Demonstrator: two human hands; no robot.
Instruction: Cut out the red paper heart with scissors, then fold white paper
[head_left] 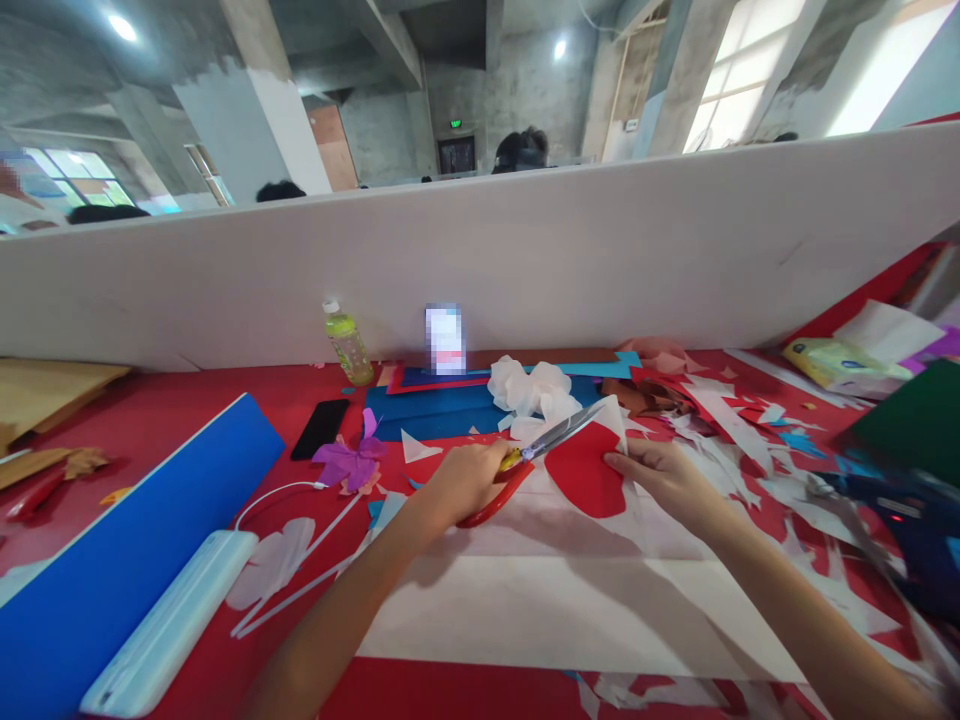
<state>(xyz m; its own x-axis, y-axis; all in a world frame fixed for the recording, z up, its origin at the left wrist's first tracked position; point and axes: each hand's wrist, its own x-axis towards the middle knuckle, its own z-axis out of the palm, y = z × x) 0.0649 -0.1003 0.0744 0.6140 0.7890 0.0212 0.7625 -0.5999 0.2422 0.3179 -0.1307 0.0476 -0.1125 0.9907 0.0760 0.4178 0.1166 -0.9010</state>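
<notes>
My left hand (pixel 469 485) is closed around the handles of a pair of scissors (pixel 559 435) with red grips. The blades point up and to the right, across the upper edge of a piece of white paper (pixel 624 440). At that paper's right edge, my right hand (pixel 664 472) pinches it between thumb and fingers. A rounded red area shows inside the piece; I cannot tell whether it is an opening over the red table. Beneath my hands lies a large white sheet (pixel 570 610). Just beyond the blades sits a white paper flower (pixel 529 388).
Left are a blue board (pixel 150 540), a white power strip-like block (pixel 176 620), a purple paper flower (pixel 351 462), a black phone (pixel 319 429) and a bottle (pixel 349 345). White scraps (pixel 810 540) and a dark blue tool (pixel 892 520) lie right. A white partition (pixel 600 260) stands behind.
</notes>
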